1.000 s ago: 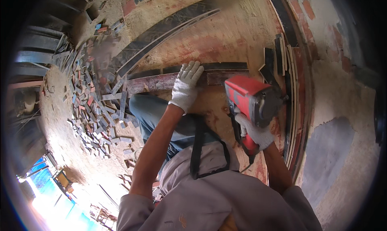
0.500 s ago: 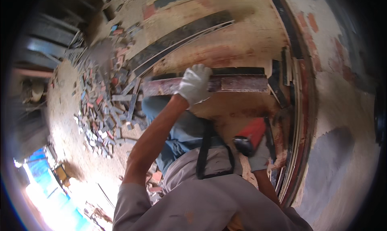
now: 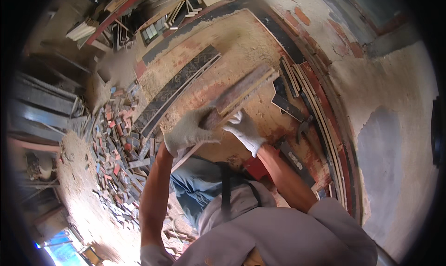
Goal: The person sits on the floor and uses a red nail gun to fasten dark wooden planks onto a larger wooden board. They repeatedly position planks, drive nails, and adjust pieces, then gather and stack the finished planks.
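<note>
We see the plank above the board, slanting lower left to upper right. Left hand clamps it; right hand, nearer its far end, meets its edge, grip unclear.

Rough wooden plank, matt cloth gloves, probably plastic tool

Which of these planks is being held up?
The brownish, pale-edged plank in your left hand; the darker planks lie below, unheld.
</note>
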`<state>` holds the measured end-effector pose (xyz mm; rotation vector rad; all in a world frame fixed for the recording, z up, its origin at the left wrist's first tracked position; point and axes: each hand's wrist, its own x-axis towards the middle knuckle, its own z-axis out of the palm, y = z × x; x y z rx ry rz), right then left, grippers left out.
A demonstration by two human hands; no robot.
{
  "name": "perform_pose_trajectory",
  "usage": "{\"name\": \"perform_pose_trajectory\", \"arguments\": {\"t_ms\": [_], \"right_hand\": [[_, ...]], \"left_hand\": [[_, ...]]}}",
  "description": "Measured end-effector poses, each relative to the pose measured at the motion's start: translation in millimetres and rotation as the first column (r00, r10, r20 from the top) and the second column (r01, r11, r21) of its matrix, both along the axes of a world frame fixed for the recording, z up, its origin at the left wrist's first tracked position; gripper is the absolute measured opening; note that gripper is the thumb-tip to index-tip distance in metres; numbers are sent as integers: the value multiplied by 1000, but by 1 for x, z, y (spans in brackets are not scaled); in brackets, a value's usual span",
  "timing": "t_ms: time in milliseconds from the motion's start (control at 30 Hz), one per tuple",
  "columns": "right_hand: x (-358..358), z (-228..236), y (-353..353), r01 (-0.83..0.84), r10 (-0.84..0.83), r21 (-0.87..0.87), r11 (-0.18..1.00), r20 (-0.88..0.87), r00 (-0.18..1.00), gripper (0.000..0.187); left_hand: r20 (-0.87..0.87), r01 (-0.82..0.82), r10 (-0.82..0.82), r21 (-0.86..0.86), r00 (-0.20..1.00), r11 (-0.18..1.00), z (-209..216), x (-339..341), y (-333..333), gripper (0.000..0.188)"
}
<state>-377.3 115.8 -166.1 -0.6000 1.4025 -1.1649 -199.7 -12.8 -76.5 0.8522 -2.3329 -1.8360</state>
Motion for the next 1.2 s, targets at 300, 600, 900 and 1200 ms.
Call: {"name": "perform_pose_trajectory", "arguments": {"t_ms": [300,600,900,1200], "right_hand": [[-1,-72,-17,284,-90,-444,850,409,908,64],[-46,-84,46,339,-282,30,940,624,729,48],[-14,-41,-4,203,-136,28,979,828,544,29],[-29,-2,-84,107,-51,-133,985,366,929,38]], "left_hand": [[59,12,-44,453,997,892,28,-14,24,106],[274,-398,359,100,892,912,88,77,7,74],[273,41,396,-863,877,504,-4,124,52,129],[199,-205,611,-825,766,526,-69,84,-79,76]]}}
